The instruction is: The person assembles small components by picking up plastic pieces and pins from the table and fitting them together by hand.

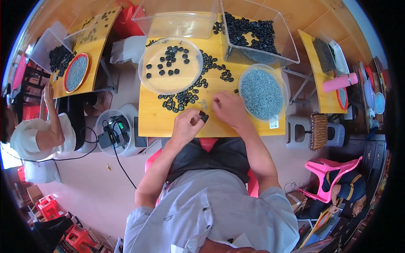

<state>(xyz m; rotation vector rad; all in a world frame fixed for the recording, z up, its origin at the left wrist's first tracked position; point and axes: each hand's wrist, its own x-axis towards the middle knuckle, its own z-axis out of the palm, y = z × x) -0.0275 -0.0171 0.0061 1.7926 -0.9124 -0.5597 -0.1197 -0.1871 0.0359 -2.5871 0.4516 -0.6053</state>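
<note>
My left hand (185, 127) is closed near the table's front edge, pinching a small black plastic piece (204, 117) between thumb and fingers. To its right, my right hand (229, 109) rests low over the wood with its fingertips pressed together; whatever they hold is too small to make out. A few loose silver screws (203, 103) lie between the two hands. Beyond them, many black oval pieces (181, 99) are scattered on the yellow table (164, 122). Close to my right hand stands a round clear tub (285, 95) full of grey screws (261, 93).
A round clear lid (145, 52) holds several black pieces (170, 64). Behind it stands a clear bin (177, 25); another clear bin (289, 40) at the back right contains black pieces. At left, a person (46, 130) sits by another table. A pink bottle (339, 82) is at right.
</note>
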